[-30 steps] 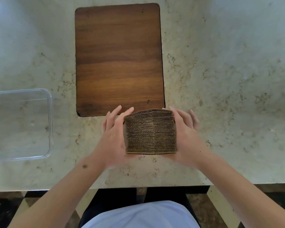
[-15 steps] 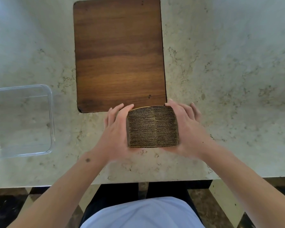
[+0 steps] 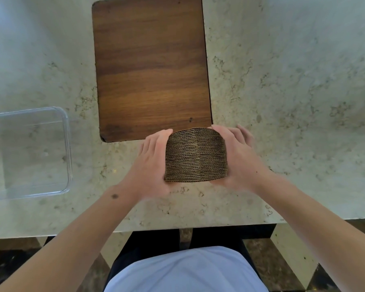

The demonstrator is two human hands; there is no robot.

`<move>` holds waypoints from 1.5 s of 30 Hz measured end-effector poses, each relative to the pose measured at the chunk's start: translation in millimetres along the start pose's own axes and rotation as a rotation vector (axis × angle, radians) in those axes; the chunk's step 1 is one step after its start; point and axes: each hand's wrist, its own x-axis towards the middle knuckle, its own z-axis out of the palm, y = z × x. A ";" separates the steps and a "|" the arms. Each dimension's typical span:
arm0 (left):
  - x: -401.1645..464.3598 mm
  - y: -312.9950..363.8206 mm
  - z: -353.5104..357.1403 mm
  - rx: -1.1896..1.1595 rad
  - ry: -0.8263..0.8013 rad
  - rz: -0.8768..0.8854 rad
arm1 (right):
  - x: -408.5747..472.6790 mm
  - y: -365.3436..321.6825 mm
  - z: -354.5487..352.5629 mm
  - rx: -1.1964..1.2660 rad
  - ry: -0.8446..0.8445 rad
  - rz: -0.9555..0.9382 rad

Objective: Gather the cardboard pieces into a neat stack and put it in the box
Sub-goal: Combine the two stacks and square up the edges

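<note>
A tall stack of brown corrugated cardboard pieces stands on the marble counter just in front of the wooden board, its layered edges facing me. My left hand presses flat against the stack's left side, fingers straight and pointing away from me. On the stack's right side my right hand presses in the same way. Both thumbs are hidden. The clear plastic box sits empty at the left edge of the view, well apart from the stack.
A dark wooden board lies on the counter beyond the stack. The marble counter stretches right and back. Its near edge runs just in front of my body.
The two hands have closed in tighter on the stack's sides and the pieces are more squarely aligned. The stack stays in about the same spot by the board's near edge.
</note>
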 end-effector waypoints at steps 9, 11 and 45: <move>11.3 23.0 -21.5 0.247 -0.076 0.007 | 1.0 6.6 3.9 -0.002 0.005 -0.009; 18.0 36.5 -20.1 0.361 -0.110 -0.004 | 1.2 6.7 5.1 -0.005 -0.016 0.003; -87.1 6.5 -167.7 -1.267 0.419 -0.646 | 105.8 -260.8 9.8 1.219 -0.313 0.575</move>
